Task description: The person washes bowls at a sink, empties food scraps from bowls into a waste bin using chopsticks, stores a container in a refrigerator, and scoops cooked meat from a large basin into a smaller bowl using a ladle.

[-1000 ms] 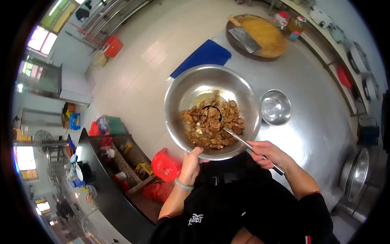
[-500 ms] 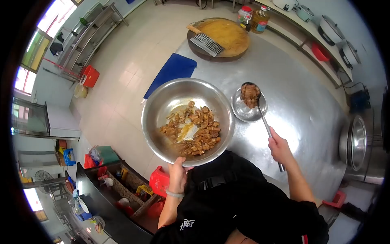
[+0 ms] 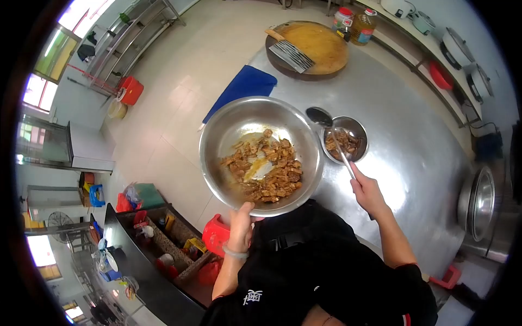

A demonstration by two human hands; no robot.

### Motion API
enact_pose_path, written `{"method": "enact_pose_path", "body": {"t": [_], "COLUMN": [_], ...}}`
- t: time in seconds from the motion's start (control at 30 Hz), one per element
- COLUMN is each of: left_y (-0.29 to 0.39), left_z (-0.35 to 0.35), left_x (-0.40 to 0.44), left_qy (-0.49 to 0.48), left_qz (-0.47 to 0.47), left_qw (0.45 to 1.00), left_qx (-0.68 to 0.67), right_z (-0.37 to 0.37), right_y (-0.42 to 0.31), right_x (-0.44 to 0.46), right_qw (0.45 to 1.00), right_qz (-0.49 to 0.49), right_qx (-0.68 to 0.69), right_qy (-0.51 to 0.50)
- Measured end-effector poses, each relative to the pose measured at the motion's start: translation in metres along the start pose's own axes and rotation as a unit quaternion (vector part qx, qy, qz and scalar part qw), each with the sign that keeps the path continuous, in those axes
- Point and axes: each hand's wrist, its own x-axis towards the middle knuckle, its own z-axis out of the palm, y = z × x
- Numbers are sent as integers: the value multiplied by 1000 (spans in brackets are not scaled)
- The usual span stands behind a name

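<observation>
My left hand (image 3: 240,227) grips the near rim of a large steel mixing bowl (image 3: 218,127), which is tilted a little toward me. Inside lie browned, sauced meat pieces (image 3: 272,187) around a patch of yellowish liquid. My right hand (image 3: 370,190) is closed around the long handle of a ladle (image 3: 319,116). The ladle's dark head looks emptied and hovers between the mixing bowl and a small steel bowl (image 3: 363,133). Meat pieces (image 3: 342,145) now sit in that small bowl, on the metal table, with the ladle handle crossing above them.
A cleaver (image 3: 292,56) lies on a round chopping board (image 3: 321,49) at the table's far end. Beside it stand an oil bottle (image 3: 363,27) and a red-lidded jar (image 3: 342,20). A blue cloth (image 3: 244,89) hangs near the left edge. Steel basins (image 3: 481,204) stand at right.
The meat that filled the ladle is now in the small bowl. The ladle head has moved left and is turned over or tipped. The left hand still holds the mixing bowl.
</observation>
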Motion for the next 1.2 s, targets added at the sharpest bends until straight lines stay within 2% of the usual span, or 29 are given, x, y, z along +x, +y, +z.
{"method": "enact_pose_path", "body": {"t": [0.07, 0.1, 0.17, 0.2, 0.27, 0.3, 0.37, 0.4, 0.43, 0.5, 0.53, 0.57, 0.63, 0.7, 0.73, 0.8, 0.87, 0.9, 0.97, 1.03, 1.1, 1.13, 1.2], "left_y": [-1, -1, 0, 1, 3, 6, 7, -1, -6, -2, -4, -5, -5, -7, -5, 11, 5, 1, -5, -8, -13, -13, -8], "left_z": [1, 2, 4, 8, 10, 11, 9, 4, 0, 0, -1, -1, -3, -3, -2, 2, 3, 2, 0, 0, -2, -1, 2], "left_x": [-1, -1, -4, -7, -9, -10, -8, 0, 4, 2, 4, 5, 5, 7, 4, -7, -5, -4, -2, 1, 3, 2, -3], "left_qy": [-7, -3, 13, 22, 18, 9, 23, 8, -8, 0, 6, 10, 6, 4, 0, -18, -20, -18, -16, -11, -20, -19, -25], "left_qz": [-1, 1, -11, 23, 29, 35, 26, 42, 57, 23, 51, 79, 47, 88, 86, 12, 33, 55, 66, 78, 74, 72, 41], "left_qw": [1000, 1000, 1000, 999, 999, 999, 999, 999, 998, 1000, 999, 997, 999, 996, 996, 1000, 999, 998, 998, 997, 997, 997, 999], "left_qx": [-11, -12, -14, -24, -22, -16, -19, -8, 3, -6, -5, -3, -25, 1, -1, 0, -4, -7, 2, 7, 10, 10, -4], "right_z": [11, 23, 53, 56, 66, 72, 82, 76, 95, 83, 70, 52, 17, -3, -7, -3, 8, 15, 26, 27, -2, -3, -8], "right_y": [-11, -5, 10, -1, -31, -39, -53, -70, -47, -56, -61, -65, -72, -60, -48, -31, -20, -12, -6, -11, -51, -45, -31], "right_x": [22, 36, 67, 74, 86, 85, 79, 75, 69, 57, 52, 46, 41, 43, 44, 52, 70, 75, 81, 62, 50, 46, 38], "right_qw": [997, 997, 992, 992, 970, 969, 943, 934, 944, 923, 922, 908, 876, 858, 885, 924, 938, 939, 934, 937, 927, 926, 880], "right_qz": [-3, -7, -82, -86, 32, 26, 46, 17, -179, -261, -263, -274, -264, -239, -241, -241, -240, -238, -166, -122, 29, 30, 184], "right_qx": [27, 28, -53, -53, -25, -27, 100, 63, 35, -74, -73, -135, -250, -305, -283, -237, -224, -224, -239, -216, -127, -126, 87], "right_qy": [-72, -75, -76, -79, -240, -245, -314, -350, -275, -272, -276, -287, -316, -336, -280, -179, -109, -106, -207, -248, -353, -354, -430]}}
